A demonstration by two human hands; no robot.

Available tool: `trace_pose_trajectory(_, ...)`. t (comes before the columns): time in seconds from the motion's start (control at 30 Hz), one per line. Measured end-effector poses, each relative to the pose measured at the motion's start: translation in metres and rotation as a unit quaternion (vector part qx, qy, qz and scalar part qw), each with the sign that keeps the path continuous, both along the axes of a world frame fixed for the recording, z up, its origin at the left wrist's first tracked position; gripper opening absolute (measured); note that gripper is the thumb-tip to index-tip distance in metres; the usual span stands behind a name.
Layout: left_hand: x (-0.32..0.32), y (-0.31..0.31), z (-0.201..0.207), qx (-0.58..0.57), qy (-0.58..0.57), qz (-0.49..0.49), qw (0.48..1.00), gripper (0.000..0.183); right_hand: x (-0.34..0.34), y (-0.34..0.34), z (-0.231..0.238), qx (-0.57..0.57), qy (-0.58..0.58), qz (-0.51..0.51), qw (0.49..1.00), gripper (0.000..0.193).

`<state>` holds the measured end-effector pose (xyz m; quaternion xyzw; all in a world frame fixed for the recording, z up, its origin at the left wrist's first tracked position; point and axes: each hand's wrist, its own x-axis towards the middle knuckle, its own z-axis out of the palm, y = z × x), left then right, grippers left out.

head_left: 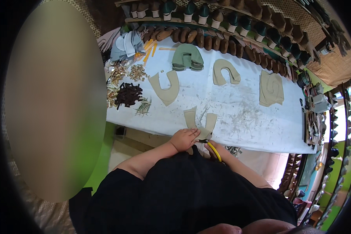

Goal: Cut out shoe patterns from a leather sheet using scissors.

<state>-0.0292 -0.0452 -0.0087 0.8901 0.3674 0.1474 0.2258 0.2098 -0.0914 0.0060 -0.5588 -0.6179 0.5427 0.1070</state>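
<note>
At the table's near edge lies a beige U-shaped shoe-upper piece [190,118], its two arms pointing away from me. My left hand [186,139] grips its curved end, fingers laid over the top and thumb hidden. Close beside it, my right hand [211,149] is closed around a plier-like tool with yellow handles [214,152]. The tool's dark head meets the near edge of the piece; its jaws are too small to make out. Farther off lie more beige U-shaped pieces [171,93], some stacked, and a green stack of similar pieces [187,56].
The white-covered table [238,132] carries a dark heap of strips [128,94], small gold bits [138,72] and pale green strips [144,106] at left. Rows of shoe lasts [206,42] and heeled shoes [233,21] line the back. Boxes and tools [314,117] crowd the right end.
</note>
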Motion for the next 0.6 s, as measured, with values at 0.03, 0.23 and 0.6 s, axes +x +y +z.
trace_pose_trajectory(0.03,-0.003,0.005,0.000,0.000,0.000,0.001,1.000,0.049,0.003,0.002,-0.001,-0.027,-0.011,0.004,1.000,0.050)
trace_pose_trajectory(0.23,-0.023,0.025,-0.011,0.084,-0.006,-0.043,0.996,0.047,0.003,0.003,0.006,-0.040,-0.022,0.010,0.999,0.050)
trace_pose_trajectory(0.6,-0.023,0.030,-0.027,0.048,-0.067,-0.029,0.996,0.036,-0.003,-0.003,-0.026,-0.021,-0.021,0.002,1.000,0.053)
